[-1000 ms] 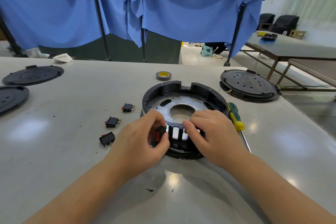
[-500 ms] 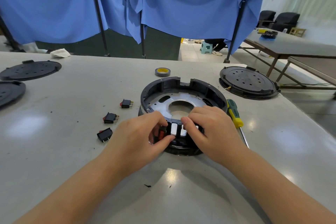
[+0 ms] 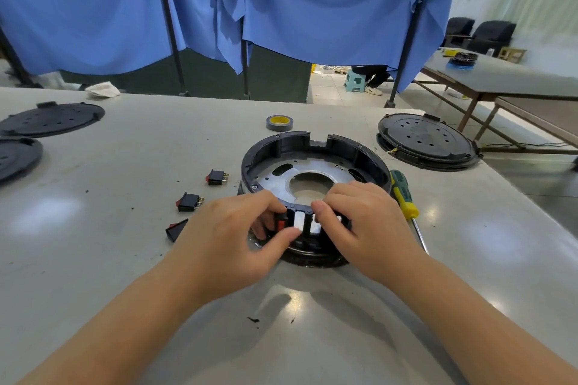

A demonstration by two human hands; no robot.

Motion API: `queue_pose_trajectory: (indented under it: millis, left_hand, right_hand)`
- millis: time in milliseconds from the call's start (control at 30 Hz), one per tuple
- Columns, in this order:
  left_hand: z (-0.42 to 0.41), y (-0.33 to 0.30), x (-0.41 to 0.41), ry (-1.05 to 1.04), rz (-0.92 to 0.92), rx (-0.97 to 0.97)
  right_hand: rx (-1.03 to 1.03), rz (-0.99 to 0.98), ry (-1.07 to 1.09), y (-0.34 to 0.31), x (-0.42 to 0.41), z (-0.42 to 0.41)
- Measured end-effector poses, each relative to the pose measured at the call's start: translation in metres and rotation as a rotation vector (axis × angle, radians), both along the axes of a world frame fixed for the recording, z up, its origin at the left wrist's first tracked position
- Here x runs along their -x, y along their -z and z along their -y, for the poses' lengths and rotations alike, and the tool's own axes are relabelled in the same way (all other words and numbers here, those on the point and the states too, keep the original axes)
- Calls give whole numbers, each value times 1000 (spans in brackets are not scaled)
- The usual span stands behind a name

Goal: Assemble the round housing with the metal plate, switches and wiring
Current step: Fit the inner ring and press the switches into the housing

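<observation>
Rocker switch (image 3: 281, 223): small, rigid, light; left hand (image 3: 237, 237) pinches its body. Right hand (image 3: 359, 222) grips the stiff round housing (image 3: 312, 147) rim.

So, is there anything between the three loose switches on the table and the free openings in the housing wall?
Only the left hand, which lies between the loose switches and the housing wall while pinching a switch there. Nothing else blocks the way.

Workshop assembly floor: long grey desk (image 3: 125, 259), blue cloth partitions (image 3: 312, 9) on black poles, loose housing covers (image 3: 427, 141), screwdriver (image 3: 403, 194), tape roll (image 3: 279, 122), second bench (image 3: 516, 78) beyond.
</observation>
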State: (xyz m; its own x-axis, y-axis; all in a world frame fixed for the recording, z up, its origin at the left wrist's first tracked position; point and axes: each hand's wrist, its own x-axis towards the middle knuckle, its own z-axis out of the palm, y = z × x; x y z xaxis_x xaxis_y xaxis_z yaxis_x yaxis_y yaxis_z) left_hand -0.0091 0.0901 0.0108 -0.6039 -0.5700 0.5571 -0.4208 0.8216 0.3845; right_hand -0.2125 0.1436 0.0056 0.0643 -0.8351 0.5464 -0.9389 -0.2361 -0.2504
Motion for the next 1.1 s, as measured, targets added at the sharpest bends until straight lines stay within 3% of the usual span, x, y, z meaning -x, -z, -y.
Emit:
queue_pose_trajectory:
  millis: [133, 300, 433, 733, 1100]
  left_hand:
    - [9, -1, -6, 21, -24, -60]
    - [18, -1, -8, -25, 33, 41]
    - [22, 2, -8, 23, 61, -25]
    - [30, 1, -5, 39, -10, -128]
    - [29, 3, -2, 36, -49, -71]
  right_hand:
    - [-8, 4, 2, -1, 0, 0]
    - [-2, 5, 2, -1, 0, 0]
    - [-7, -6, -11, -1, -1, -1]
    - [28, -30, -24, -7, -16, -7]
    - [37, -21, 31, -5, -25, -5]
